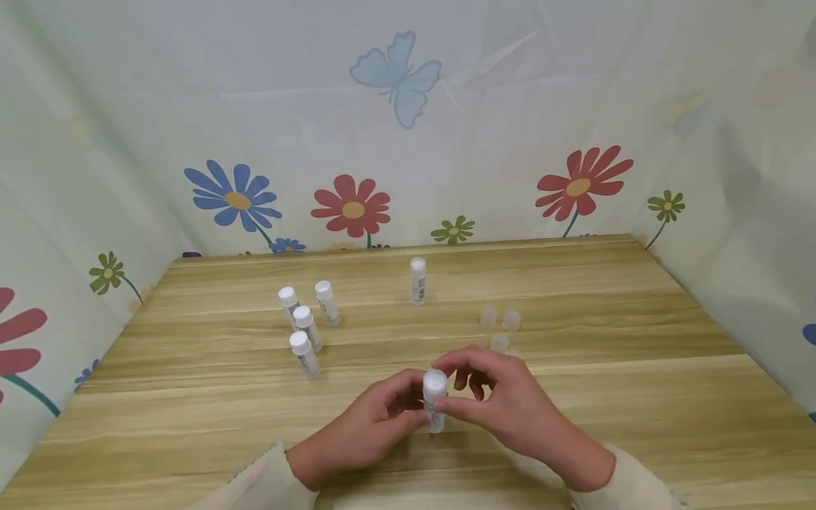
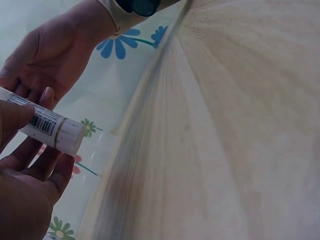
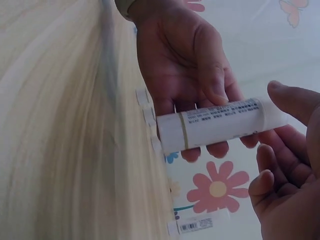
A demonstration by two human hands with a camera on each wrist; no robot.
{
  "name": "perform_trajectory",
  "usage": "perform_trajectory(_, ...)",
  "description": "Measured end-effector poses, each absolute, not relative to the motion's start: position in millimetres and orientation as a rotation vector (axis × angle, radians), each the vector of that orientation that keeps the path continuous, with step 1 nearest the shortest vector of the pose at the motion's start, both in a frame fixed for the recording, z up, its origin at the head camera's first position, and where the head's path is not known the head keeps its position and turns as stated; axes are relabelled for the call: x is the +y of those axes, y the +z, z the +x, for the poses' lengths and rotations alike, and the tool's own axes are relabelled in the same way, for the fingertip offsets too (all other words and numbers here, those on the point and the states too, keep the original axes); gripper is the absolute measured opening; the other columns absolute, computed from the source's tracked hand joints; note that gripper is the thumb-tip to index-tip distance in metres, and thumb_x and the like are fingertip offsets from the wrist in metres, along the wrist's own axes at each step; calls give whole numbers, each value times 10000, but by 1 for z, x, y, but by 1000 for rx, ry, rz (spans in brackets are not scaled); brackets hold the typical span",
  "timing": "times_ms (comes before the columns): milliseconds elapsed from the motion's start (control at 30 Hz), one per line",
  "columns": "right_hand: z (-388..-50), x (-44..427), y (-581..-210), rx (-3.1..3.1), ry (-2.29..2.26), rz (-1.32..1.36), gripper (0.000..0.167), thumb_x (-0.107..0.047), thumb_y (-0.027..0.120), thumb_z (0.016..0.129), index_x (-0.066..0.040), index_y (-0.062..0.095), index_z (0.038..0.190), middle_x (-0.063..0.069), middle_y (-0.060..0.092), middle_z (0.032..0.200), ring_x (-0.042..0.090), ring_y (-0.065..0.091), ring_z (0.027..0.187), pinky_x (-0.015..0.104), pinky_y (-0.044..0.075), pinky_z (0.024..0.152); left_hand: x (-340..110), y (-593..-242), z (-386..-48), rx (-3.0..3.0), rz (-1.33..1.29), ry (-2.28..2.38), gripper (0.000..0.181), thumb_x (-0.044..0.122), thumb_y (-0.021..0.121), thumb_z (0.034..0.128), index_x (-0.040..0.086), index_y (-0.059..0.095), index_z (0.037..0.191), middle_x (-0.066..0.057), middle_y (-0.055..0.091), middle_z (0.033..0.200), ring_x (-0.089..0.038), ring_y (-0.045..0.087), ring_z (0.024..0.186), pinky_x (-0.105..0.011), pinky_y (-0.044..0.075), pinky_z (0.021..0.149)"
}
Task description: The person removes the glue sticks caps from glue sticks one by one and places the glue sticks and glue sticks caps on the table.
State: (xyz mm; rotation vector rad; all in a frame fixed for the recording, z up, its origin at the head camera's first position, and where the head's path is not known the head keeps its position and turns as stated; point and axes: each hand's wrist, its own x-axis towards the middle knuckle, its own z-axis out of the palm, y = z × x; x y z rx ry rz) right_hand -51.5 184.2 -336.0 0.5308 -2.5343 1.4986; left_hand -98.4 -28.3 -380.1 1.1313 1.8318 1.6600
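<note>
Upright above the near part of the table is a white glue stick [image 1: 435, 404] with a printed label and a barcode. The left hand [image 1: 366, 425] grips its lower body, thumb across the label and fingers behind, as the left wrist view shows. At the top end is the right hand [image 1: 510, 404], thumb on one side and index finger round the other. In the right wrist view the right thumb [image 3: 295, 100] lies at the stick's white end [image 3: 272, 112], the other fingers loosely curled beneath it. How firmly it pinches there is partly hidden.
Several white glue sticks [image 1: 304, 354] stand in a group at the left of the wooden table [image 1: 574, 283]. Another glue stick [image 1: 418, 282] stands alone at the back middle. Small clear caps [image 1: 512, 320] lie beyond the right hand. A flowered cloth [image 1: 287, 106] hangs around the table.
</note>
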Motion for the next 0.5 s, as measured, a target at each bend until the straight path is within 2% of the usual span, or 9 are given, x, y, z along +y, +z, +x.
perform_trajectory(367,-50,180,-340,-2491,1486,491,240,-293,799,782,-267,692,995,-106,648,851,187,552,720,225,449,578,-28,-380,-99,1851,1103,1636,329,115,540,989,106,509,1316,-96,591,1254,-127,560,1147,-293,469,1030)
perform_trajectory(500,-50,180,-339,-2497,1469,494,232,-290,794,787,-263,691,993,-109,644,842,128,540,695,224,451,575,-29,-380,-99,1876,1077,1608,327,140,543,991,135,516,1317,-68,596,1251,-137,559,1153,-278,465,1032)
